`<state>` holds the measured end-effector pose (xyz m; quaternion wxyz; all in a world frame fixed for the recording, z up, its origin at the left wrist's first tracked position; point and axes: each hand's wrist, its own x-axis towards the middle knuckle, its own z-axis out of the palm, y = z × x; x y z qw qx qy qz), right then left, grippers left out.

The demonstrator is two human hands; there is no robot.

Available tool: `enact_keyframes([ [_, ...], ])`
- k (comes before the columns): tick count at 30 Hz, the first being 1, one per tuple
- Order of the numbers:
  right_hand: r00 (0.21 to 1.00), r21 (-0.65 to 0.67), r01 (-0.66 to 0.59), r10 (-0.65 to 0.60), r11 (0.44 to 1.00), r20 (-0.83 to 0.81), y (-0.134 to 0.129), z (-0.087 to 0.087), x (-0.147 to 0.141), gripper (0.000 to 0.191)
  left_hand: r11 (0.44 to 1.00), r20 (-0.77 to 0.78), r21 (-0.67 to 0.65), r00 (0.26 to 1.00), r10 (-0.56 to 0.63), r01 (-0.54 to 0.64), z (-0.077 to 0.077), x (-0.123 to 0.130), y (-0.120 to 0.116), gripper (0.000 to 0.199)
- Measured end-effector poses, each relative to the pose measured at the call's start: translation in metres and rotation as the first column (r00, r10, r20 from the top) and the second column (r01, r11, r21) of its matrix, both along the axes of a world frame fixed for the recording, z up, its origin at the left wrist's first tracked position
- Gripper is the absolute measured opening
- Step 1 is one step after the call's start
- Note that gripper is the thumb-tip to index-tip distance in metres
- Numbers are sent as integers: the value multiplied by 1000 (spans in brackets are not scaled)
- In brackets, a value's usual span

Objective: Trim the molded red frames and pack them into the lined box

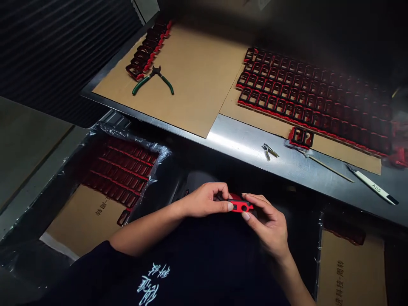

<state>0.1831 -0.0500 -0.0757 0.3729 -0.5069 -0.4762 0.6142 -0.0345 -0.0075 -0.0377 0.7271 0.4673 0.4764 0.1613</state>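
A: We hold a small red and black part (239, 206) between both hands, low and near, in front of our dark shirt and below the near edge of the tabletop (248, 142).

B: Our left hand (204, 199) is curled shut on its left end, thumb pressed along the red face. Our right hand (269, 221) pinches the right end with thumb and fingertips, the other fingers loosely bent.

A: On the tabletop, far right, rows of red and black parts (306, 100) lie on cardboard, with a loose pair (301, 137) just at the near edge of that sheet.

B: Green-handled pliers (153, 78) lie far left beside a short stack of parts (146, 49). Tweezers (269, 150), a thin stick (331, 168) and a white pen (372, 185) rest on bare metal.

A: Left of us, a plastic-lined box (124, 168) holds more rows.
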Motion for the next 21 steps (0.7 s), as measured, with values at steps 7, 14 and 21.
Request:
enact_keyframes([
  [7,982,-567,34,-132,823,-134,1,-5,-16,66,859,159,-483,949,274,-167,-4,10,-6,66],
  [14,974,-647,-26,-128,762,-190,-8,-5,-19,73,878,99,-407,943,318,-254,-7,18,-3,64],
  [21,997,-470,73,-48,880,64,-15,12,-15,68,950,-2,312,1000,27,-25,-7,12,-11,66],
])
